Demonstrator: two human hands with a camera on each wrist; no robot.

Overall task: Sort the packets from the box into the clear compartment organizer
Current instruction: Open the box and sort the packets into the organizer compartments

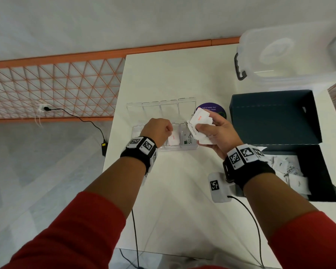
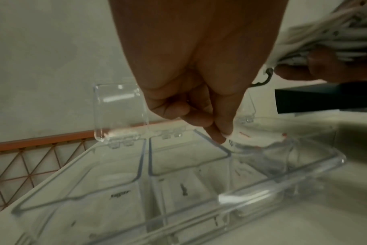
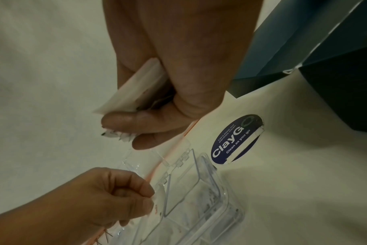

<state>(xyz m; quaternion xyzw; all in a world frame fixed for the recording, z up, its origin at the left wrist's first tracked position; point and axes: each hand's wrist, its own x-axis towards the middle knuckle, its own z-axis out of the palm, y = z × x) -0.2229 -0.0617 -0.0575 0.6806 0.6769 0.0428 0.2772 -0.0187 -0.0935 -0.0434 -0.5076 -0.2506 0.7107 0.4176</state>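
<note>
A clear compartment organizer (image 1: 182,148) (image 2: 283,182) (image 3: 222,207) lies mid-table with its lids (image 1: 161,107) raised. My left hand (image 1: 170,131) (image 2: 222,138) (image 3: 152,199) hovers over it, fingers curled. Its thumb and forefinger pinch the edge of a white red-printed packet (image 1: 174,138) (image 2: 251,140) in the third compartment. A Stevia packet (image 1: 189,138) lies in the rightmost compartment. Just right of the organizer, my right hand (image 1: 202,129) (image 3: 136,131) grips a bunch of white packets (image 1: 199,118) (image 3: 134,92) (image 2: 335,33). More packets (image 1: 291,171) lie in the dark box (image 1: 322,171).
The box's open lid (image 1: 273,117) lies flat behind it. A clear lidded bin (image 1: 291,53) stands at the back right. A purple round sticker (image 1: 211,109) (image 3: 237,139) is on the table. A white tagged device (image 1: 218,187) with a cable sits by my right wrist.
</note>
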